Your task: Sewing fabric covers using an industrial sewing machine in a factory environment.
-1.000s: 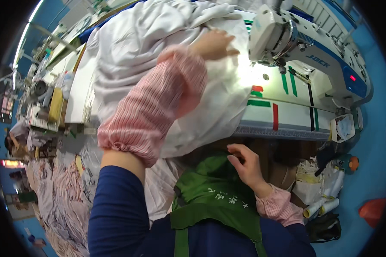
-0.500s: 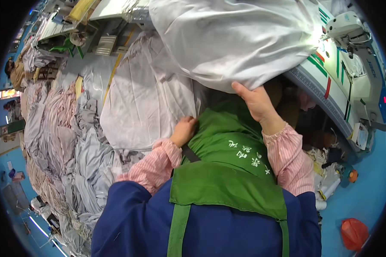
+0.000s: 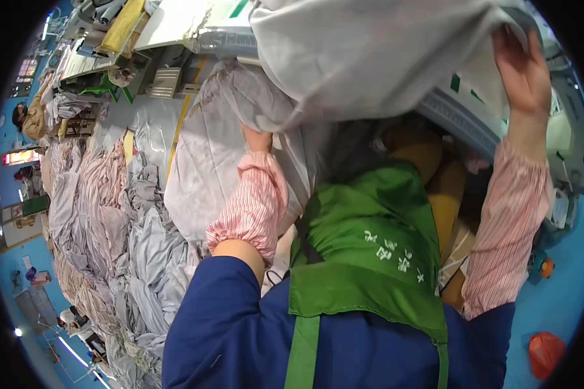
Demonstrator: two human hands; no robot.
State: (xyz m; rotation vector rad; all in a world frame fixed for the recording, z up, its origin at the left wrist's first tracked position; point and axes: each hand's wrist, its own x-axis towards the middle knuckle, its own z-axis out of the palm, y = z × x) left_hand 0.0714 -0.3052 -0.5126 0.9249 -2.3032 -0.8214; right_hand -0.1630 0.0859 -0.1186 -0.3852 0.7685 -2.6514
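Observation:
A large white cloth [image 3: 370, 61] is drawn across the sewing table above my lap. My right hand [image 3: 524, 81] is raised at the upper right, its fingers at the cloth's far right edge, pinching it. Over on the left, my left hand [image 3: 258, 139] reaches up to the cloth's lower left edge; its fingers are hidden under the fold. Below that hand, a second spread of white fabric [image 3: 204, 165] hangs beside my lap. The sewing machine is mostly covered by the lifted cloth and my right arm.
Heaps of grey and pink fabric [image 3: 87, 194] fill the left side. A ruler strip [image 3: 461, 123] runs along the table's front edge. A small stool [image 3: 165, 82] stands at the upper left. On the blue floor at the lower right lies a red bag [image 3: 545, 354].
My right hand has moved up and right with the cloth's edge, covering the machine. My left hand has left my lap and gone up and left to the cloth's lower edge.

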